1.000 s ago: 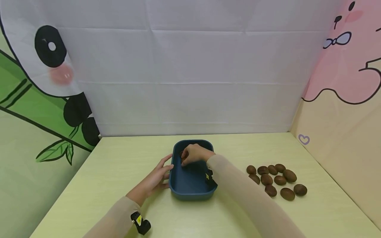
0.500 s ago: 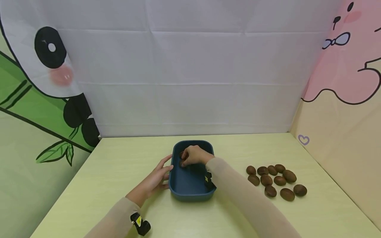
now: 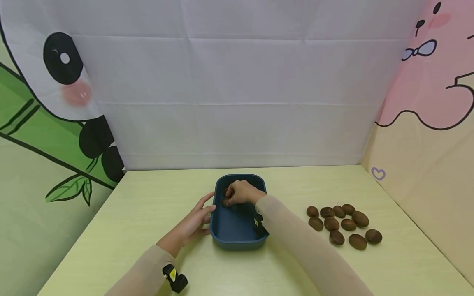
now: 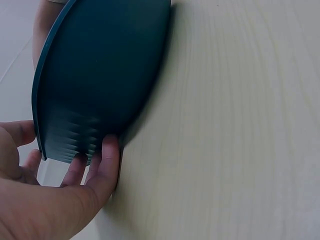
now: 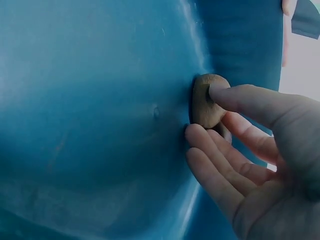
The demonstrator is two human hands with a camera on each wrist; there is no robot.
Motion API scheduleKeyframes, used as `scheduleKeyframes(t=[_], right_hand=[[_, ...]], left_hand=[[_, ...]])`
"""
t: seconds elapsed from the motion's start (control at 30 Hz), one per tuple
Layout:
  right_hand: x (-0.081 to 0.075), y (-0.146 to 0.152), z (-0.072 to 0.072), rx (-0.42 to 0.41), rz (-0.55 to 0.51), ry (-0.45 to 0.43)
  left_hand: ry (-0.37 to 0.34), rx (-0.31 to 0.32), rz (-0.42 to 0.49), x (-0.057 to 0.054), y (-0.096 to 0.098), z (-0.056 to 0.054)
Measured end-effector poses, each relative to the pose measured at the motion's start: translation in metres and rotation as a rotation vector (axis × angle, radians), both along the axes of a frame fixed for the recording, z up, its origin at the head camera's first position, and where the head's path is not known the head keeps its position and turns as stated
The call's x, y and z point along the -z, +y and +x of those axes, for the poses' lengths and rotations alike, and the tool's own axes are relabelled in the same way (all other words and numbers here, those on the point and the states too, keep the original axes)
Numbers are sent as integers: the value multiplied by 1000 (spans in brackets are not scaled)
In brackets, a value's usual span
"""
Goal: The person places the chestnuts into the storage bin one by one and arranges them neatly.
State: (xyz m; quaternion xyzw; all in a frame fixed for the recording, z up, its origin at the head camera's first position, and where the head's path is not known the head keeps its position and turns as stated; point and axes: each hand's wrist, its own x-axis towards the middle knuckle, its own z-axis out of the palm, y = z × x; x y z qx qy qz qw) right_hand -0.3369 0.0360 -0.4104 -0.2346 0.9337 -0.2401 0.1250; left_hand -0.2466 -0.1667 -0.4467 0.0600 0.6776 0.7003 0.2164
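Note:
My right hand (image 3: 242, 192) reaches into a dark blue plastic bin (image 3: 238, 230) near its far left corner. In the right wrist view, thumb and fingers pinch a brown oval, nut-like thing (image 5: 206, 102) low against the bin's wall. Behind it shows part of a second brown oval piece (image 5: 223, 132), mostly covered by the fingers. My left hand (image 3: 192, 224) rests against the bin's left side. The left wrist view has its fingers spread along the outer wall (image 4: 100, 65), one fingertip up near the rim.
Several similar brown oval pieces (image 3: 348, 224) lie loosely grouped on the pale wooden table (image 3: 166, 185), right of the bin. A white cloth backdrop (image 3: 244, 102) hangs at the table's far edge, with cartoon-printed walls at both sides.
Both hands and the bin keep nearly the same place. My right fingers have shifted slightly, and the brown oval piece shows a little more below them.

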Motion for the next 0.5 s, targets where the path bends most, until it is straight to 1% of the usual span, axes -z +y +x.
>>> scheduleKeyframes(t=[0.1, 0.27, 0.5], right_hand=[[-3, 4, -1, -10, 5, -4], [-15, 13, -2, -32, 12, -12], [-40, 31, -1, -84, 1, -40]], left_hand=[[3, -5, -3, 0, 0, 0], [3, -11, -12, -1, 0, 0], [-11, -26, -10, -1, 1, 1]])
